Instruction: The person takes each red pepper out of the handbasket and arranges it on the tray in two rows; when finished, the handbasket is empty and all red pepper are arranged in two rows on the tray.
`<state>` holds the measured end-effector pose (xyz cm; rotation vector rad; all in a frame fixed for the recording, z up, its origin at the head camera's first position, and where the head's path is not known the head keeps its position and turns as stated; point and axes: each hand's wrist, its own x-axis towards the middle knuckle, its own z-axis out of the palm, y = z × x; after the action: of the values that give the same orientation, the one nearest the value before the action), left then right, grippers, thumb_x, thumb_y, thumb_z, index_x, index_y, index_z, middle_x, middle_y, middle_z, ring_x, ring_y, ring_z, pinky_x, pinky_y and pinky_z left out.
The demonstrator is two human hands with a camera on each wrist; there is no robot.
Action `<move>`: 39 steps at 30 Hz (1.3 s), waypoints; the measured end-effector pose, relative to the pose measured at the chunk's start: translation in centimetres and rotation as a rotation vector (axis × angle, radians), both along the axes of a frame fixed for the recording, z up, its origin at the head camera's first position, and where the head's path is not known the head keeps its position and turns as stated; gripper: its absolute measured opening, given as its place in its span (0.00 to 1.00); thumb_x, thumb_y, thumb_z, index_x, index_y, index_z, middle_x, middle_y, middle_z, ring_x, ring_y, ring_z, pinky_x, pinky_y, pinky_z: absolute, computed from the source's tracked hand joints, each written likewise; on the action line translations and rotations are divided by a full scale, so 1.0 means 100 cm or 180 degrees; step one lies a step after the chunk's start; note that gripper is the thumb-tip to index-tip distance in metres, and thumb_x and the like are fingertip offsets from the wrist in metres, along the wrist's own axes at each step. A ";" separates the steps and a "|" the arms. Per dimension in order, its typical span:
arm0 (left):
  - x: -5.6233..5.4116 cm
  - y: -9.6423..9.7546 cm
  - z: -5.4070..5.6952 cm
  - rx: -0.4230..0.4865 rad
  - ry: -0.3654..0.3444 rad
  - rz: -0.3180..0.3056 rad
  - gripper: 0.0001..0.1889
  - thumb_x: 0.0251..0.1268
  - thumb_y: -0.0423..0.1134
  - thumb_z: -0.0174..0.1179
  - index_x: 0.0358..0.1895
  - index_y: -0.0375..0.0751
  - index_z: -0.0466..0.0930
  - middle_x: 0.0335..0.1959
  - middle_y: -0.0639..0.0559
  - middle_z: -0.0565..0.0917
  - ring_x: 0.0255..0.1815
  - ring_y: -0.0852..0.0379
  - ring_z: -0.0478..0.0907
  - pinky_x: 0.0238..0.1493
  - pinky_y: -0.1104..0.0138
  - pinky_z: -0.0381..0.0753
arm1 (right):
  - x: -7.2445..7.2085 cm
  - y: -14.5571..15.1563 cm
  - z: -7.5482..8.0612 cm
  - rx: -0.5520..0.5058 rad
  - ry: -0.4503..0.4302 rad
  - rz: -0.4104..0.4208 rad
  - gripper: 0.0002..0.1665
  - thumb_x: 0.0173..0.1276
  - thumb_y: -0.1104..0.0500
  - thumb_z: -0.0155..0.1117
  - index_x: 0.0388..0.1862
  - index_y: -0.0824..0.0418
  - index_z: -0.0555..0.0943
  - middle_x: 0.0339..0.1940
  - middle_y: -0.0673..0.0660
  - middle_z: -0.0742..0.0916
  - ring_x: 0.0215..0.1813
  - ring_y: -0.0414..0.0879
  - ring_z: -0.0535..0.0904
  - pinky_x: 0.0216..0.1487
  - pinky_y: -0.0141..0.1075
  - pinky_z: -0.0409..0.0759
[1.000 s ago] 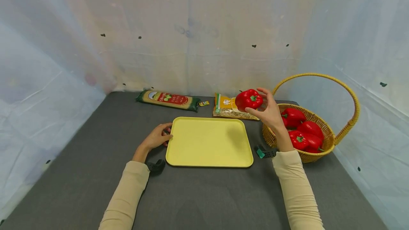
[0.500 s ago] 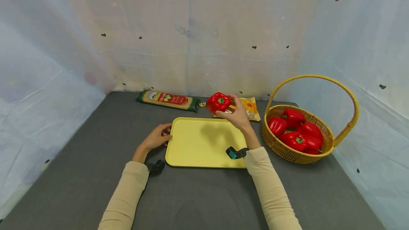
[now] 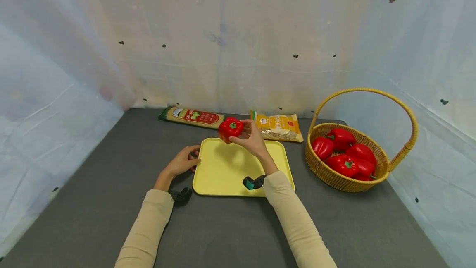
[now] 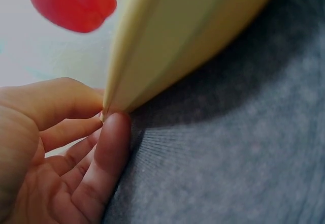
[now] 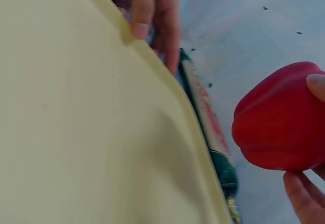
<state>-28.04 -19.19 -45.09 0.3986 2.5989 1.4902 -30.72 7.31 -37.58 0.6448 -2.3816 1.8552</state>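
Observation:
My right hand (image 3: 253, 139) holds a red bell pepper (image 3: 230, 129) above the back part of the yellow tray (image 3: 212, 181), thumb and fingers on its sides. In the right wrist view the bell pepper (image 5: 279, 120) is apart from the tray, which carries its shadow. At the tray's left edge, my left hand (image 3: 182, 160) pinches the rim. The left wrist view has the thumb and fingers of that hand (image 4: 66, 148) meeting at the tray's rim (image 4: 167, 46), with the red pepper (image 4: 76, 5) blurred beyond.
On the right stands a wicker basket (image 3: 334, 182) with a tall handle, holding several red bell peppers (image 3: 342, 164). Behind the tray lie a long green-ended noodle pack (image 3: 193, 116) and a yellow noodle bag (image 3: 279, 127). A pale curtain (image 3: 238, 53) encloses the grey table (image 3: 223, 230).
My right hand has carried the bell pepper leftward from beside the basket to over the tray, and a little lower. The left hand stays on the tray's rim.

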 end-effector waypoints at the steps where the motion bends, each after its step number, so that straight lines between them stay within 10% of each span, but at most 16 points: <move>1: -0.001 0.000 -0.001 -0.0019 -0.0021 0.0017 0.29 0.65 0.30 0.55 0.68 0.29 0.57 0.49 0.35 0.67 0.30 0.49 0.71 0.27 0.59 0.81 | -0.001 -0.003 -0.003 -0.0034 -0.0018 0.0031 0.41 0.55 0.63 0.71 0.64 0.72 0.61 0.58 0.70 0.72 0.58 0.63 0.72 0.59 0.52 0.71; 39: -0.006 -0.003 -0.008 0.0003 -0.0033 0.0047 0.30 0.64 0.32 0.56 0.68 0.31 0.58 0.50 0.36 0.67 0.29 0.52 0.72 0.26 0.63 0.81 | -0.003 -0.033 -0.037 -0.0023 0.0064 0.0533 0.37 0.67 0.66 0.58 0.71 0.71 0.54 0.68 0.71 0.64 0.68 0.63 0.62 0.63 0.53 0.66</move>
<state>-28.69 -19.51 -45.91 0.3715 2.5987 1.4943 -31.07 4.02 -41.25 0.8829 -2.3737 1.9076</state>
